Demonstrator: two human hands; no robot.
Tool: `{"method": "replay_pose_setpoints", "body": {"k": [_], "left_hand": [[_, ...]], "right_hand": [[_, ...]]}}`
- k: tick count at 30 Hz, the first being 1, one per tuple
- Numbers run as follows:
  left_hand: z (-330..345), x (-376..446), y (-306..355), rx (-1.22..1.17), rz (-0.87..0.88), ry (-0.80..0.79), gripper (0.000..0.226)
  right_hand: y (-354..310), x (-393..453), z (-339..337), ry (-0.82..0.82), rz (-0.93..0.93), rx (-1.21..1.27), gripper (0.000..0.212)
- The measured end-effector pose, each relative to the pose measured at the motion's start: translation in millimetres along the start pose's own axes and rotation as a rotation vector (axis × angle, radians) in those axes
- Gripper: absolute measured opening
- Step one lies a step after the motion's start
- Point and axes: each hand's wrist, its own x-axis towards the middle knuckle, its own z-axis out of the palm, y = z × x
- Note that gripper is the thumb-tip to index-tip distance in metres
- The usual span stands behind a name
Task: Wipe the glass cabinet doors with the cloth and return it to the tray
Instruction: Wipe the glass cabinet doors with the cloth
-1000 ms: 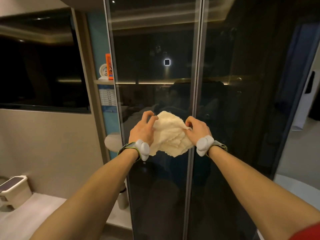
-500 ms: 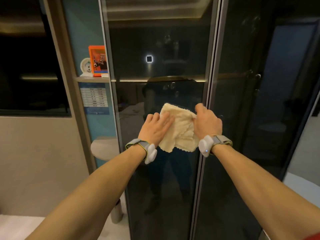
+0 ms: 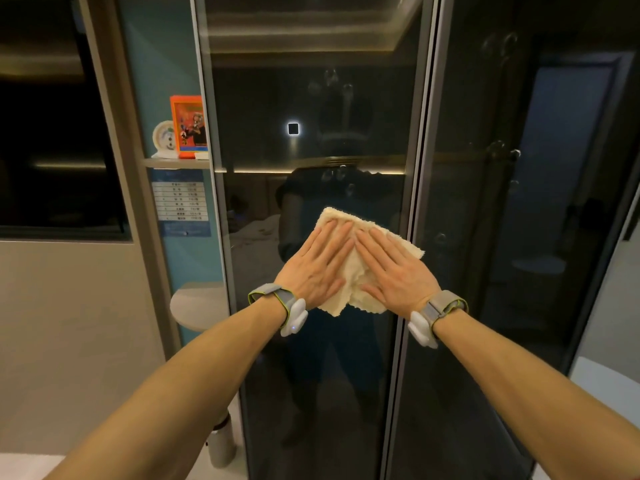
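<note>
A cream terry cloth [image 3: 357, 269] lies spread flat against the dark left glass cabinet door [image 3: 311, 98], close to the metal frame where it meets the right glass door [image 3: 502, 237]. My left hand [image 3: 317, 266] presses on the cloth's left half with its fingers straight. My right hand [image 3: 393, 273] presses on the right half the same way, and the fingertips nearly meet. Both wrists carry grey bands with white sensors. No tray is in view.
Left of the doors, an open shelf [image 3: 176, 163] holds an orange box [image 3: 188, 126] and a white round dial [image 3: 164, 138]. Below it hang a printed list [image 3: 180, 202] and a round ledge [image 3: 197, 304]. A pale bottle [image 3: 221, 441] stands on the floor.
The cloth was bunched between both hands in front of the doors. It is now spread flat on the left door, with both palms laid open over it.
</note>
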Motion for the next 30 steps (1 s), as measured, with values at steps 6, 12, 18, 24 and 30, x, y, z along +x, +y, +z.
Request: {"method": "replay_pose_setpoints", "body": {"k": [6, 12, 18, 24, 30], "left_hand": [[21.9, 4.2, -3.2, 0.061, -0.029, 0.086, 0.081], [35.8, 12.2, -14.2, 0.039, 0.034, 0.163, 0.081], [32.9, 27.8, -29.9, 0.018, 0.063, 0.226, 0.078], [11.6, 58.6, -65.3, 0.038, 0.085, 0.264, 0.077], [-11.2, 88.2, -99.8, 0.053, 0.073, 0.279, 0.076]], "right_hand": [[2.3, 6.7, 26.7, -0.005, 0.042, -0.057, 0.077], [15.9, 13.2, 35.1, 0.092, 0.002, -0.027, 0.072], [36.9, 26.7, 23.1, 0.153, -0.024, -0.057, 0.07], [63.5, 53.6, -2.4, 0.162, 0.0, -0.076, 0.073], [93.3, 81.0, -32.8, 0.176, 0.019, -0.082, 0.073]]}}
